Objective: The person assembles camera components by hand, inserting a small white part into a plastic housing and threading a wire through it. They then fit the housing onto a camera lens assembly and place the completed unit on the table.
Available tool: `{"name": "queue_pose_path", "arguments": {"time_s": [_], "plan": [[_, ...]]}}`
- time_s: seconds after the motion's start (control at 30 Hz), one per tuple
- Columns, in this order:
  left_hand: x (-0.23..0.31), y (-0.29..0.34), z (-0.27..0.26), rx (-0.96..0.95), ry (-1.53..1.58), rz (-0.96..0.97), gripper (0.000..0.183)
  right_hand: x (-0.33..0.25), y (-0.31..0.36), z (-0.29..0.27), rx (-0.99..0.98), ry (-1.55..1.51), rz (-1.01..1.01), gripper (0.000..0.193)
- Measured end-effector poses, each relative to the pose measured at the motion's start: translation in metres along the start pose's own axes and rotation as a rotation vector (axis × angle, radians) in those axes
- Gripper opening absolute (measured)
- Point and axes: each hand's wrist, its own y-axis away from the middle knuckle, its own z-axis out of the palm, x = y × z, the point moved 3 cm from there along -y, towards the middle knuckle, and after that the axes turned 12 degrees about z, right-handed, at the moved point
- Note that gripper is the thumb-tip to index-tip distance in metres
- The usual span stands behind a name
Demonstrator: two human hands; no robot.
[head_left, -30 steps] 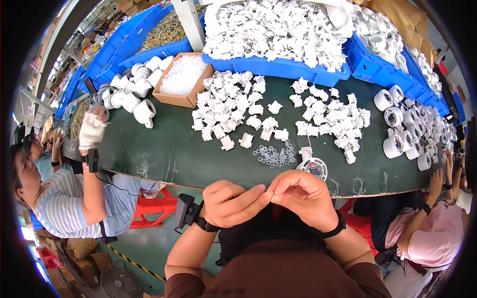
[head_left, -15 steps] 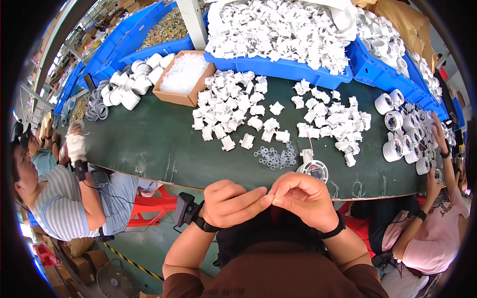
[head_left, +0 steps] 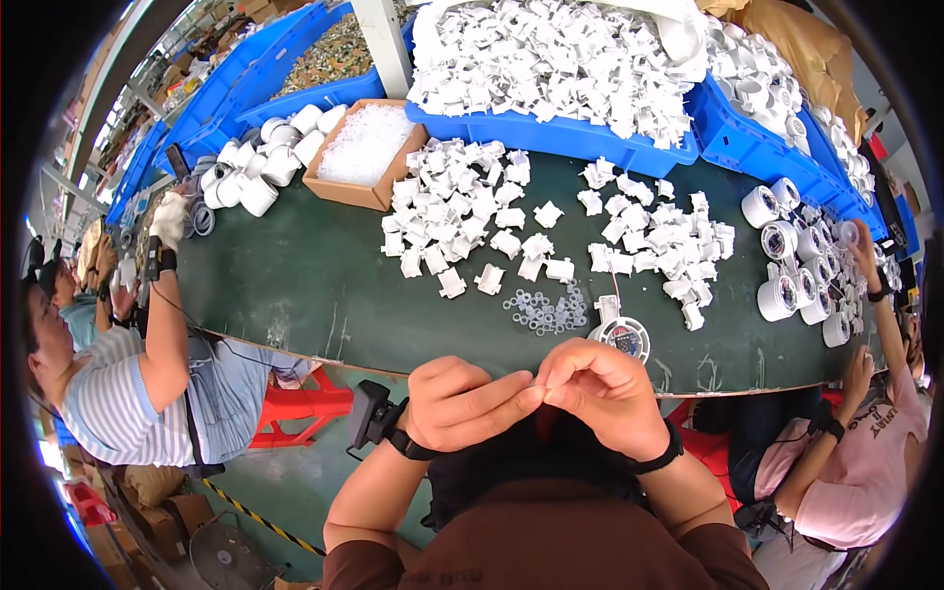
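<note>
At the table's front edge my left hand [head_left: 460, 401] and my right hand [head_left: 602, 391] meet, thumb and forefinger of each pinched together. Whatever sits between the fingertips is too small to make out. Just beyond my right hand lies a round white housing [head_left: 623, 336] with a circuit board inside and a thin red wire rising from it. Left of that housing are scattered small translucent rings [head_left: 547, 311]. Farther off, small white plastic brackets lie in a left pile [head_left: 447, 206] and a right pile [head_left: 669, 236].
A blue bin [head_left: 551, 130] heaped with white brackets stands at the back, beside a cardboard box [head_left: 339, 187] of clear bits. Round white units [head_left: 779, 295] crowd the right end. Co-workers sit at left [head_left: 128, 383] and right [head_left: 855, 472]. The green table [head_left: 295, 285] has a curved front edge.
My hands stay almost where they were, still pinched together. The left co-worker's gloved hand has moved up toward the grey rings; the right co-worker's hands have shifted, one now holding a round part.
</note>
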Motion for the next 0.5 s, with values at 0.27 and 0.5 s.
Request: {"name": "queue_pose_path", "arguments": {"time_s": [0.27, 0.5], "plan": [[-0.0028, -0.0037, -0.0006, 0.002, -0.02, -0.027, 0.023, 0.0073, -0.0024, 0.0015, 0.005, -0.079, -0.02, 0.013], [-0.0044, -0.0023, -0.002, -0.008, -0.028, -0.039, 0.023, 0.0066, -0.0032, 0.0019, 0.022, -0.093, -0.037, 0.015]]}}
